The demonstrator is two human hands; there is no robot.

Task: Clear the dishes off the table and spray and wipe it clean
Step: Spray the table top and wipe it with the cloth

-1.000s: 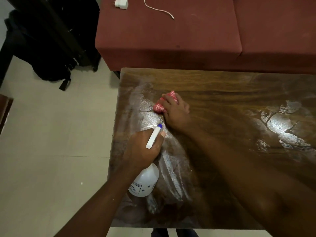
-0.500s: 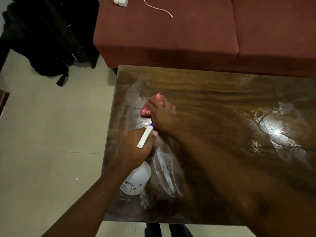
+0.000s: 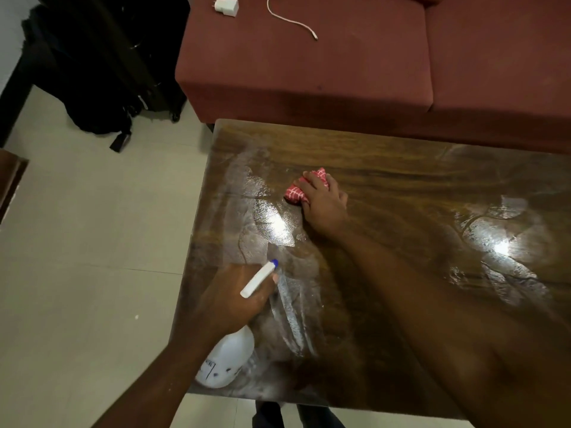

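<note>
Looks like the wipe stage. Right hand (image 3: 324, 205) has its fingers curled over a bunched red cloth (image 3: 304, 188) and presses it onto the surface (image 3: 401, 180), toward the far-left corner. Left hand (image 3: 234, 301) is wrapped round the neck of the bottle (image 3: 228, 359), with the head (image 3: 258, 279) aimed up toward the cloth. The bottle body sits over the near-left corner; can't tell if it touches down.

Handling, my read:
- Cloth: soft, light, no shape of its own, likely damp. Palm the whole wad, fingers over the top, load straight down. A corner pinch would just trail.
- Surface: glossy, with wet streaks (image 3: 272, 223) just left of the cloth. Expect low friction, so the wad may skate.
- Bottle: thin plastic, stiff enough, fill level not readable. The body would be slick with wet fingers, so the neck under the head is the sound hold.
</note>
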